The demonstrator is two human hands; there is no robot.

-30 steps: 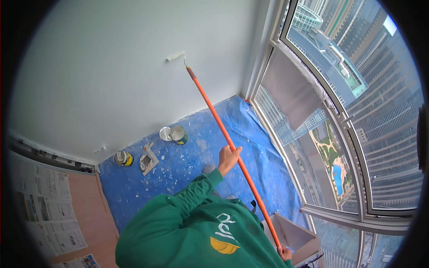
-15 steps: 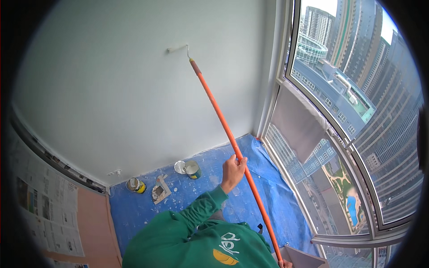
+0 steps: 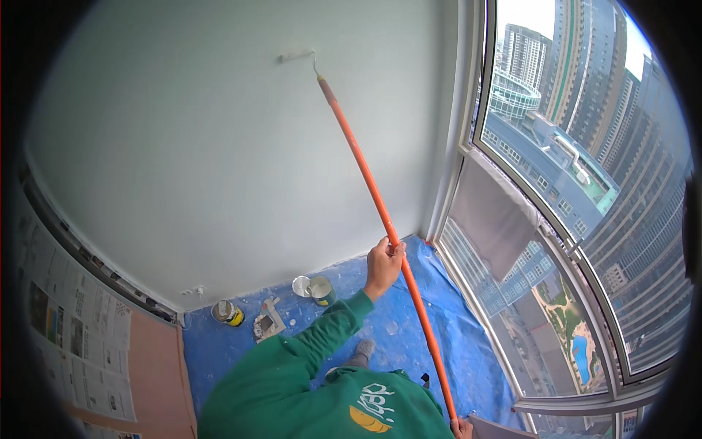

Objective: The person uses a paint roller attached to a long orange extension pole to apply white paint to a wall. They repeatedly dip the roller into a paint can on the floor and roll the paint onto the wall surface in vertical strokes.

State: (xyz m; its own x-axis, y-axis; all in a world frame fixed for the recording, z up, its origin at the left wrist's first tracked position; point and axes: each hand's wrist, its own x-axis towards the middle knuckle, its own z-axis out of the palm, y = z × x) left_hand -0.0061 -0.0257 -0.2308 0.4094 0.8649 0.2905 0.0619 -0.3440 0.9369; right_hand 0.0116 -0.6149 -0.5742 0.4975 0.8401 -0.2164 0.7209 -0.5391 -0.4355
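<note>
I hold a long orange pole (image 3: 365, 175) that slants up to a white paint roller (image 3: 296, 55) pressed flat on the pale wall (image 3: 183, 146). My left hand (image 3: 384, 262), at the end of a green sleeve, grips the pole about midway. At the bottom edge my right hand (image 3: 461, 428) is closed round the pole's lower end and is only partly in view.
A blue sheet (image 3: 439, 322) spattered with paint covers the floor. By the wall stand an open paint can (image 3: 320, 290) with its lid beside it, a small yellow can (image 3: 228, 313) and a grey scraper-like tool (image 3: 265, 324). Newspaper (image 3: 66, 329) covers the left side. Large windows (image 3: 570, 183) fill the right.
The roller has travelled up the wall, and my left hand has risen with the pole. The view has tilted upward, so the cans sit lower in the picture.
</note>
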